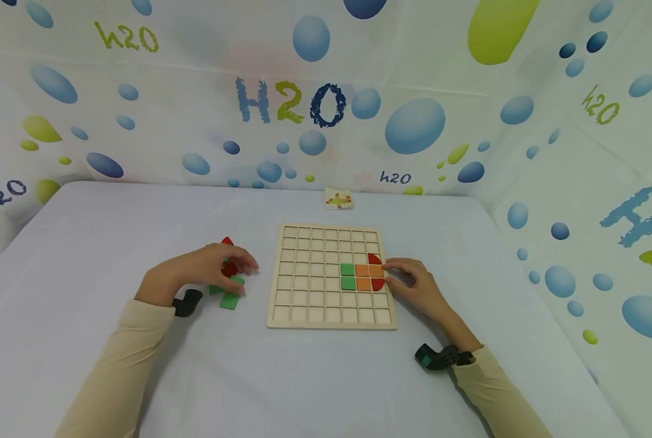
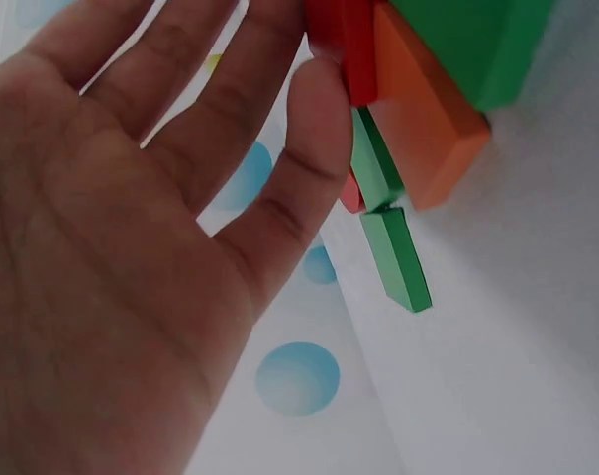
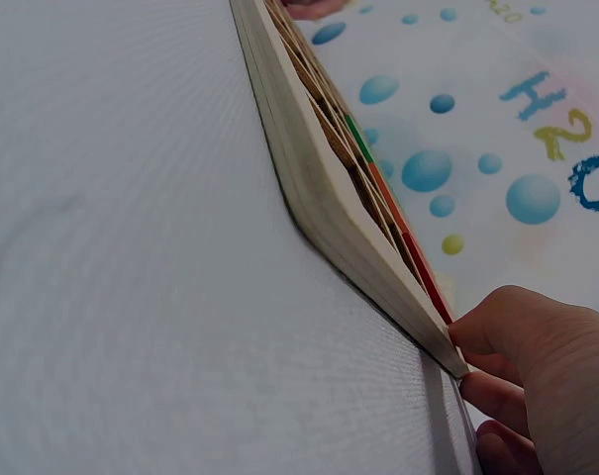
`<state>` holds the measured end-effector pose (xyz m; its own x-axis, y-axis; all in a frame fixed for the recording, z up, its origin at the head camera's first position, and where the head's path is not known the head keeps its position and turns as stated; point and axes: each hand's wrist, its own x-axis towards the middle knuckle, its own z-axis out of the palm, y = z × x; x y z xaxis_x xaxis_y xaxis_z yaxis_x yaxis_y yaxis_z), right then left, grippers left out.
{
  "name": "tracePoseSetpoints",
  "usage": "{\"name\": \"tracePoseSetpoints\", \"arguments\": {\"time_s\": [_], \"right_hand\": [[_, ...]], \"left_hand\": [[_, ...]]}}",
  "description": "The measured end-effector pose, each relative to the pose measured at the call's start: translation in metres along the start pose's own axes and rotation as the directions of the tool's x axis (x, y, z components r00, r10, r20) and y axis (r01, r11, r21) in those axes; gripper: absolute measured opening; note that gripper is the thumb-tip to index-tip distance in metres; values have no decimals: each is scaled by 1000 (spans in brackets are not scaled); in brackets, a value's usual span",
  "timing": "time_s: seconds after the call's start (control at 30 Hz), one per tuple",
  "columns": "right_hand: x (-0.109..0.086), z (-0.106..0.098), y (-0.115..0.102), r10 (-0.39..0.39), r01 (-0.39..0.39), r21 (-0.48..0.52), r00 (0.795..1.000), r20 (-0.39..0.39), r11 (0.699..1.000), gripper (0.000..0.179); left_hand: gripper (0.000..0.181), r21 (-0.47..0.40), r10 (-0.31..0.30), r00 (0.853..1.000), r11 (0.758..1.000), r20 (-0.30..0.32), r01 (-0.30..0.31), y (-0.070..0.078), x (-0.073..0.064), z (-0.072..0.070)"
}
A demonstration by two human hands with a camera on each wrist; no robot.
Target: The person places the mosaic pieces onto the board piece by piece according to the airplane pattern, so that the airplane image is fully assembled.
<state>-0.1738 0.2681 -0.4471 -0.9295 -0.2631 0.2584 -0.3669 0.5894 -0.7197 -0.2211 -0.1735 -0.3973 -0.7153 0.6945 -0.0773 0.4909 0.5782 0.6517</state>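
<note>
White backdrop [image 1: 205,128] printed with bubbles, white tabletop [image 1: 331,377], gridded board [image 1: 298,298] between two hands.
The board lies nearer the right hand [image 1: 417,287], whose thumb and index fingertips touch its rim, slightly apart from each other. On the board's right-hand side, close to those fingertips, sit green squares [image 1: 347,283], orange squares [image 1: 363,284] and rounded red pieces [image 1: 377,285]. Well apart from the right hand, the left hand [image 1: 210,263] is over loose pieces [image 1: 229,301] in green, orange and red, thumb and fingers parted; whether it touches one I cannot tell. Beyond both hands lies a small picture card [image 1: 339,199].
</note>
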Motion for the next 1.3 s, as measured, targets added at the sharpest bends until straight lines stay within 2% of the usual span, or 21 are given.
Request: {"name": "tracePoseSetpoints", "arguments": {"time_s": [0.2,0.6,0.83,1.3], "right_hand": [[0,1,0,4,-4,-7,1000,-2,1000,29],[0,0,-1,13,-13,-16,1000,2,1000,29],[0,0,0,24,-24,12,1000,6,1000,29],[-1,1,1,25,-25,-3,1000,4,1000,29]], "left_hand": [[46,-18,5,1000,1000,7,-4,0,-4,-1],[37,-26,2,1000,1000,23,-2,-6,-7,-4],[32,-10,-4,999,1000,44,4,-6,-8,-4],[24,0,51,999,999,2,-51,-3,-8,-2]]}}
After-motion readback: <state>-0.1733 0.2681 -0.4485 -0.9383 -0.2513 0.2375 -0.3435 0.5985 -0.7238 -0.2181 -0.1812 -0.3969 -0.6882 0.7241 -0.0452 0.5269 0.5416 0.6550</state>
